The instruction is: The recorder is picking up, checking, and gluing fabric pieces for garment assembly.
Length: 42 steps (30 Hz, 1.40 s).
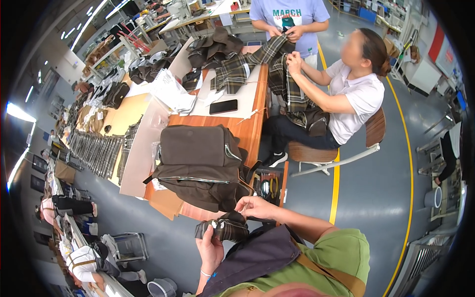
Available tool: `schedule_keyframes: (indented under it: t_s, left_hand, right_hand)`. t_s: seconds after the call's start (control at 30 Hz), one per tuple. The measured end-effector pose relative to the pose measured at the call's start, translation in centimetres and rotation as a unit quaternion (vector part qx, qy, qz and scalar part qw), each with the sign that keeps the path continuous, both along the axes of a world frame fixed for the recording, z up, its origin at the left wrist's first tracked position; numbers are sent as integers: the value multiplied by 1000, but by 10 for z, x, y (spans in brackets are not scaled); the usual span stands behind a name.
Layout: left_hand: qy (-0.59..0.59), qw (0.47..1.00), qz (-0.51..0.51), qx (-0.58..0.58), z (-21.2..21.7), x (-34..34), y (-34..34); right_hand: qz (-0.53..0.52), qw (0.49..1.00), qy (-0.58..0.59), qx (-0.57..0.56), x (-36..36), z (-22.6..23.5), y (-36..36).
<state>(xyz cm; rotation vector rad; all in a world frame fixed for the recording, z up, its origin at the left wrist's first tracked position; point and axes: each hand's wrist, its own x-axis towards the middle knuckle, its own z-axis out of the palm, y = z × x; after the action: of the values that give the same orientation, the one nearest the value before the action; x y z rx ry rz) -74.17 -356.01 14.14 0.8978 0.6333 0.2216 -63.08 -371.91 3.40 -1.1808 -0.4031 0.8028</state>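
My left hand (210, 250) grips a small folded piece of dark plaid fabric (228, 229) from below, close to my chest. My right hand (253, 205) sits just above it with fingertips pinched at the fabric's top edge; whether it holds a thread is too small to tell. A dark apron and green shirt fill the lower edge beneath my arms. Right in front of my hands a stack of brown zippered bags (198, 163) rests on the near end of the wooden table (250, 129).
A black phone (223, 106) and white sheets lie farther along the table. A tray of scissors (267, 186) hangs off its near right side. A seated person (356, 99) and a standing person (289, 20) handle plaid cloth (284, 79). Rows of plaid pieces (96, 151) lie left.
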Motion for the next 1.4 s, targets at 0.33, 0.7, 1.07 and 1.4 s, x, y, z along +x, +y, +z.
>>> schedule_keyframes:
  t_s: [0.33, 0.7, 1.07, 1.4]
  left_hand:
    - [-31, 999, -17, -24, 3, -7, 12]
    - [-50, 997, -21, -45, 0, -27, 28]
    - [-60, 996, -49, -44, -1, -38, 37]
    - [-62, 996, -33, -52, -5, -37, 41]
  right_hand:
    - [21, 999, -24, -32, -12, 16, 14]
    - [76, 994, -23, -68, -34, 29, 34]
    - [85, 992, -54, -81, -44, 34, 43]
    - [80, 991, -66, -85, -46, 32, 47]
